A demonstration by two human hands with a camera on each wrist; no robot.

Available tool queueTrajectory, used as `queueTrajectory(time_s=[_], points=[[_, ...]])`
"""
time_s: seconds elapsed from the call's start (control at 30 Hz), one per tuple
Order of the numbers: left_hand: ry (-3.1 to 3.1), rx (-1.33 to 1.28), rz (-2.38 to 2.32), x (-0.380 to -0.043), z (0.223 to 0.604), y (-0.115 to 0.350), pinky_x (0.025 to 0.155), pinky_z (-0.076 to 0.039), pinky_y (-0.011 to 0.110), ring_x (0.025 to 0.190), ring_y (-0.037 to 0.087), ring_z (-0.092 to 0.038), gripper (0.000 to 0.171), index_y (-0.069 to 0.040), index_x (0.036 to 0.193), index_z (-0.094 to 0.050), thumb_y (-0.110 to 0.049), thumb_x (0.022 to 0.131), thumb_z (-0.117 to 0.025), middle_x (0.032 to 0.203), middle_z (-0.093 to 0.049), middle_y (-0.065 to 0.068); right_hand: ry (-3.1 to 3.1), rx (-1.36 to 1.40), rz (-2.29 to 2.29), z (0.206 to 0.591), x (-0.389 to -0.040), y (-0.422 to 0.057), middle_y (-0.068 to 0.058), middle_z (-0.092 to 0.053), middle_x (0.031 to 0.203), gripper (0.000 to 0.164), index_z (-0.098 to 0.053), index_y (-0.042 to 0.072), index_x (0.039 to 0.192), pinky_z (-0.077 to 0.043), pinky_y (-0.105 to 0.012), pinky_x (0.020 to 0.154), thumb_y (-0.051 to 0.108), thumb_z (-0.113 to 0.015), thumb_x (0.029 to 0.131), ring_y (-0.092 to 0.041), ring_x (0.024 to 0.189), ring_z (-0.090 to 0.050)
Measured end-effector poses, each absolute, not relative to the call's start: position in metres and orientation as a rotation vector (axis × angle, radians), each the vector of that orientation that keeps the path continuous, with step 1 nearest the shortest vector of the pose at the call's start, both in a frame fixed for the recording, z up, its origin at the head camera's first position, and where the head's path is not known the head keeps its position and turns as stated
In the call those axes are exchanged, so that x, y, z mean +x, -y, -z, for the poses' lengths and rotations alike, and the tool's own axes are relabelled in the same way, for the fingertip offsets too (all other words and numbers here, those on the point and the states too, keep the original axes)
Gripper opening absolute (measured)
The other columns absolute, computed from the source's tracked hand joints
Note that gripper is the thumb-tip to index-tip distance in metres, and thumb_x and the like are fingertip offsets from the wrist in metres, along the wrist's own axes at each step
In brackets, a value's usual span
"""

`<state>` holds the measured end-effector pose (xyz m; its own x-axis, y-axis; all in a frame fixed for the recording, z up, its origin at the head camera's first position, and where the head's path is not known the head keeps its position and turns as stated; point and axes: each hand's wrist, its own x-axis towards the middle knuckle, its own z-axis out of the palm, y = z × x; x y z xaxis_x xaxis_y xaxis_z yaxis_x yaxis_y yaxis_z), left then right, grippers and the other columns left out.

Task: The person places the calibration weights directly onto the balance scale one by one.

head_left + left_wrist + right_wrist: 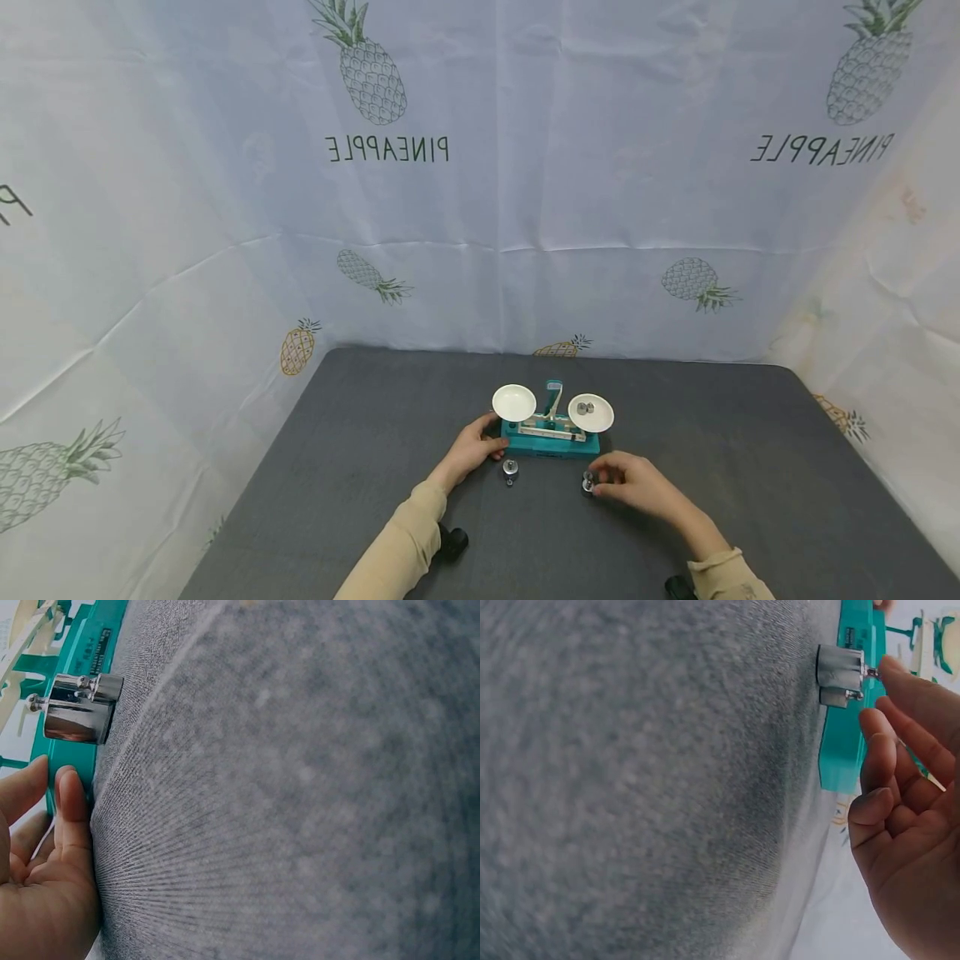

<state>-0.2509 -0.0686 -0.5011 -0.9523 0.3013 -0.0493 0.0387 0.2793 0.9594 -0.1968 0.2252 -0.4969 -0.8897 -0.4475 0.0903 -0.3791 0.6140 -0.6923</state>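
Note:
A teal balance scale (551,446) with two white pans stands on the dark table. Two small metal weights (586,408) lie in its right pan. At the scale's left end, my left hand (474,443) grips the base, thumb along the front and fingers behind. Just in front of that end, a shiny larger weight (71,718) and a smaller weight (106,688) stand close together. My right hand (633,482) is at another metal weight (840,669), thumb tip at its knob and index finger curled around the far side. A smaller weight (832,697) stands beside it.
The grey table (375,400) reaches back to a white pineapple-print cloth (577,208), which hangs behind and at both sides. A black strap piece (453,542) shows at the left forearm, another (680,587) near the right cuff.

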Motion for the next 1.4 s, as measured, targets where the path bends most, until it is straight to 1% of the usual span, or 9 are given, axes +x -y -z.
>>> queueTrajectory(time_s=[0.13,0.33,0.57,0.77,1.03,1.1,1.33,1.4], points=[[-2.323,0.315,-1.734,-0.247,0.493,0.069,0.068,-0.053,0.036,0.066,0.014,-0.059,0.055,0.008,0.135,-0.04,-0.007,0.087,-0.062,0.083,-0.064,0.027,-2.728,-0.712,1.127,0.499,-0.197,-0.224,0.006,-0.056,0.079,0.023,-0.067,0.01,0.1,-0.04,-0.019,0.053,0.023,-0.071,0.082,0.004,0.062,-0.043],[-2.33,0.324,-1.732,-0.246,0.491,0.07,0.068,-0.053,0.036,0.066,0.015,-0.059,0.054,0.008,0.134,-0.041,-0.006,0.087,-0.062,0.082,-0.064,0.027,-2.717,-0.674,1.105,0.501,-0.198,-0.222,0.006,-0.057,0.077,0.017,-0.066,0.012,0.095,-0.041,-0.019,0.054,0.023,-0.07,0.082,0.004,0.063,-0.045],[-2.331,0.321,-1.726,-0.252,0.501,0.069,0.069,-0.053,0.037,0.066,0.017,-0.06,0.055,0.008,0.135,-0.04,-0.007,0.087,-0.062,0.083,-0.064,0.028,-2.704,-0.638,1.089,0.502,-0.198,-0.22,0.006,-0.058,0.076,0.018,-0.066,0.012,0.095,-0.041,-0.019,0.055,0.024,-0.07,0.082,0.003,0.063,-0.047],[-2.32,0.293,-1.724,-0.265,0.523,0.068,0.064,-0.052,0.03,0.064,0.011,-0.057,0.055,0.002,0.135,-0.041,-0.01,0.087,-0.063,0.082,-0.064,0.02,-2.706,-0.667,1.082,0.502,-0.198,-0.216,0.007,-0.058,0.074,0.019,-0.066,0.009,0.095,-0.041,-0.019,0.054,0.021,-0.071,0.08,0.005,0.061,-0.046],[-2.316,0.258,-1.698,-0.268,0.525,0.067,0.059,-0.05,0.026,0.061,0.01,-0.055,0.054,0.002,0.134,-0.042,-0.008,0.086,-0.064,0.077,-0.063,0.013,-2.709,-0.672,1.069,0.502,-0.196,-0.212,0.007,-0.057,0.074,0.018,-0.066,0.008,0.095,-0.041,-0.018,0.055,0.019,-0.07,0.081,0.005,0.061,-0.045],[-2.313,0.243,-1.689,-0.269,0.524,0.066,0.06,-0.05,0.026,0.062,0.011,-0.055,0.055,0.001,0.135,-0.042,-0.007,0.086,-0.063,0.081,-0.063,0.013,-2.712,-0.668,1.067,0.501,-0.195,-0.211,0.007,-0.057,0.073,0.018,-0.066,0.008,0.095,-0.041,-0.018,0.054,0.019,-0.07,0.081,0.005,0.061,-0.045],[-2.274,0.21,-1.699,-0.269,0.519,0.064,0.059,-0.05,0.028,0.065,0.013,-0.055,0.056,0.003,0.136,-0.041,-0.004,0.084,-0.063,0.113,-0.055,0.021,-2.735,-0.682,1.048,0.501,-0.193,-0.21,0.007,-0.057,0.072,0.017,-0.067,0.007,0.093,-0.04,-0.018,0.053,0.018,-0.07,0.081,0.005,0.061,-0.045],[-2.271,0.204,-1.697,-0.27,0.519,0.064,0.058,-0.05,0.027,0.064,0.012,-0.055,0.056,0.003,0.135,-0.041,-0.003,0.084,-0.063,0.114,-0.054,0.022,-2.736,-0.691,1.044,0.501,-0.193,-0.211,0.007,-0.057,0.073,0.017,-0.067,0.007,0.093,-0.04,-0.018,0.053,0.018,-0.07,0.081,0.005,0.062,-0.045]])
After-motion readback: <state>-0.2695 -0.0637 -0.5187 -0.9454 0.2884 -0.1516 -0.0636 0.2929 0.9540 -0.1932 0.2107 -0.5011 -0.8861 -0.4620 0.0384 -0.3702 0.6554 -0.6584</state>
